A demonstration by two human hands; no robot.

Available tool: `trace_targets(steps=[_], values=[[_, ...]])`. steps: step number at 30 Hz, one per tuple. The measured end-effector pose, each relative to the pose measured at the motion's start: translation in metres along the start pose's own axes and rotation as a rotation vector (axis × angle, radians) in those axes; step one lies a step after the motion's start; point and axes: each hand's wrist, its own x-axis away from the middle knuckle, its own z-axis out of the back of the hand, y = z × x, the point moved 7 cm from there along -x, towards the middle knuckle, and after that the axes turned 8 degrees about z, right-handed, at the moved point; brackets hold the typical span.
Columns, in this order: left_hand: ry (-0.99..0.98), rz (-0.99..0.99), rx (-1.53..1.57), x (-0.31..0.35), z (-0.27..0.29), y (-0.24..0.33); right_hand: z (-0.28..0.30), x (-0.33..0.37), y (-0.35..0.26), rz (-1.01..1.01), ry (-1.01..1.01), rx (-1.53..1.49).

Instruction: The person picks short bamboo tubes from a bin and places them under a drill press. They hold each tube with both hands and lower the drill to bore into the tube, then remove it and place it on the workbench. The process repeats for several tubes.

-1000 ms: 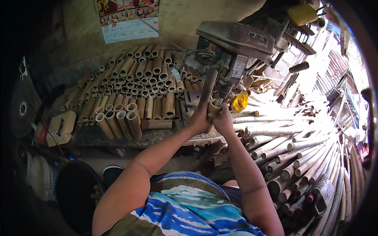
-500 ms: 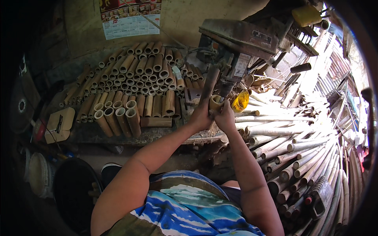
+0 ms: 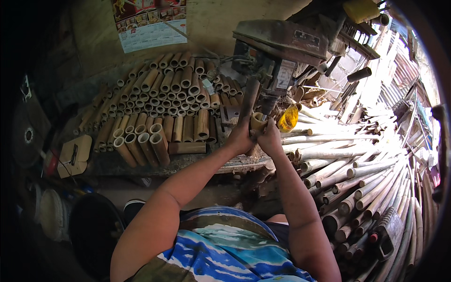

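Both hands gripped a bamboo tube [image 3: 258,121] below a drill press [image 3: 282,42]

The short bamboo tube stood with its open mouth up at the right end of the workbench [image 3: 183,162], just under the drill chuck [image 3: 268,104]. Whether a bit reached inside the mouth could not be told.

The left hand [image 3: 240,140] was closed against the tube's left side; its fingers curled toward the far side and were mostly hidden. A dark cylindrical bar [image 3: 250,96] slanted up from beside that hand, and it was unclear whether any finger touched it. The right hand [image 3: 269,139] was clamped on the tube's right side, thumb raised along the wall near the rim and the other fingers bent inward, close to the left hand. How tightly either set of fingers pressed could not be seen.

Just right of the tube was a yellow container [image 3: 288,118], and beyond it long bamboo poles [image 3: 347,152] fanned toward the lower right. A stack of cut bamboo tubes [image 3: 176,87] lay left of the drill press, most of the open ends facing the person. Before it, a small group of upright tubes [image 3: 160,149] stood beside one tube lying on its side [image 3: 187,148]. A calendar [image 3: 152,35] hung on the wall behind.
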Motion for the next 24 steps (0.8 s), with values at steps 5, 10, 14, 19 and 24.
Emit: trace_targets(steps=[5,10,14,19,24], values=[[-0.048,0.062,-0.026,-0.002,-0.002,0.002,0.003,-0.001,0.002,-0.001,0.008,0.012],[-0.041,0.055,-0.024,-0.006,-0.005,0.011,0.010,-0.003,0.005,-0.027,0.020,0.009],[-0.031,0.035,-0.078,-0.008,-0.006,0.017,0.011,-0.005,0.009,-0.042,0.032,0.003],[-0.056,0.060,-0.124,-0.008,-0.012,0.017,0.013,-0.002,0.012,-0.028,0.032,0.005],[-0.075,0.033,-0.156,-0.005,-0.018,0.016,0.016,0.005,0.012,-0.064,0.021,-0.007]])
